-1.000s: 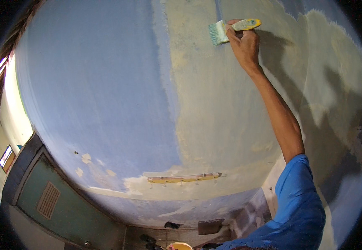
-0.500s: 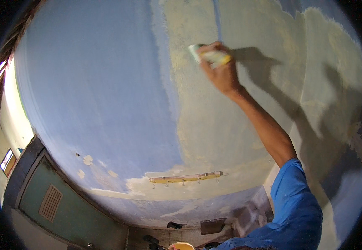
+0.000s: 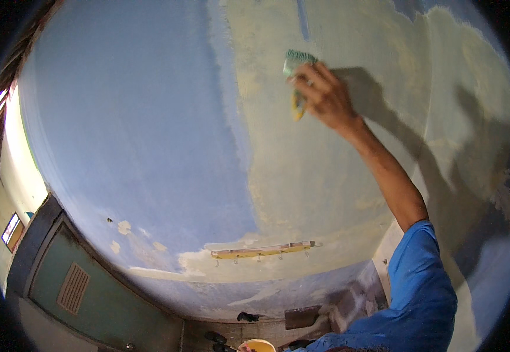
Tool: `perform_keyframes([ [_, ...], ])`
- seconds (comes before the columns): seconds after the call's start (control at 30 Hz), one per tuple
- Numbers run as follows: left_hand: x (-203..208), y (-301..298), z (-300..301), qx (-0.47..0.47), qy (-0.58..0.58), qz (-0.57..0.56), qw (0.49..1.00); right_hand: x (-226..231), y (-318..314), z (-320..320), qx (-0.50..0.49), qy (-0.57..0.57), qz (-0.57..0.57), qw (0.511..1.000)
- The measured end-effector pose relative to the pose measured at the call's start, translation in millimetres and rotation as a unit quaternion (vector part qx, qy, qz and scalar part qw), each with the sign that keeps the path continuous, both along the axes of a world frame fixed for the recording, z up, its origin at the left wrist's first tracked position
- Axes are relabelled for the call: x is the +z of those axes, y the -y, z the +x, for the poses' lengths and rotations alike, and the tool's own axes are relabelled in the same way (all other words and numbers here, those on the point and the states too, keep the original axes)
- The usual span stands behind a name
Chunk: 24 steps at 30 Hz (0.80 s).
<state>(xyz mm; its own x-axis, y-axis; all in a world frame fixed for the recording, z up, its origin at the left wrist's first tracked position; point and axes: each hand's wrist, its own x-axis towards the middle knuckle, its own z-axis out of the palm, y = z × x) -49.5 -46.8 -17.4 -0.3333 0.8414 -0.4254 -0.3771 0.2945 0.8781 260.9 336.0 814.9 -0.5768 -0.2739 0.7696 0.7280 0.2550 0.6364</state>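
My right hand (image 3: 327, 97) is raised to the wall, its fingers closed round a wide paintbrush (image 3: 299, 57). The green bristles point up and touch or nearly touch the wall; the yellow handle end hangs below my fingers. Pale cream-yellow paint (image 3: 302, 176) covers the wall around the brush. A narrow blue strip (image 3: 303, 20) shows just above it, and a broad blue area (image 3: 137, 129) lies to the left. At the lower edge a yellow tub (image 3: 261, 345) is partly cut off. A small pinkish patch at its left rim may be my left hand, too little to be sure.
A hook rail (image 3: 262, 251) is fixed low on the wall. At lower left is a green door (image 3: 102, 299) with a vent. A dark rectangular panel (image 3: 302, 318) and a black item (image 3: 247, 317) appear near the bottom. The wall corner stands at the right.
My right hand has moved slightly right and down, and the brush has turned so its bristles point up. The blue strip above it now ends higher, with pale paint below.
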Motion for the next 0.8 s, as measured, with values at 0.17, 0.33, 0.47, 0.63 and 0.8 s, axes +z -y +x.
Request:
perform_keyframes([
  [0.17,-1.9,1.5,-0.1,0.013,0.037,0.005,0.999,2.7,3.8,-10.0,0.103,-0.006,-0.091,0.99],
  [0.33,-6.7,-3.6,1.3,0.05,0.113,-0.007,0.992,76.7,-4.2,28.0,0.292,-0.285,-0.21,0.889],
  [0.47,-0.6,-3.9,-1.3,0.067,0.136,-0.045,0.987,106.0,-25.3,54.1,0.316,-0.296,-0.187,0.882],
  [0.63,3.9,10.2,-4.9,0.0,0.051,-0.037,0.998,114.2,1.2,5.4,0.126,-0.258,0.004,0.958],
  [0.8,27.4,-1.4,-0.5,-0.042,-0.279,0.028,0.959,101.4,-23.1,-4.5,-0.048,-0.043,0.131,0.989],
])
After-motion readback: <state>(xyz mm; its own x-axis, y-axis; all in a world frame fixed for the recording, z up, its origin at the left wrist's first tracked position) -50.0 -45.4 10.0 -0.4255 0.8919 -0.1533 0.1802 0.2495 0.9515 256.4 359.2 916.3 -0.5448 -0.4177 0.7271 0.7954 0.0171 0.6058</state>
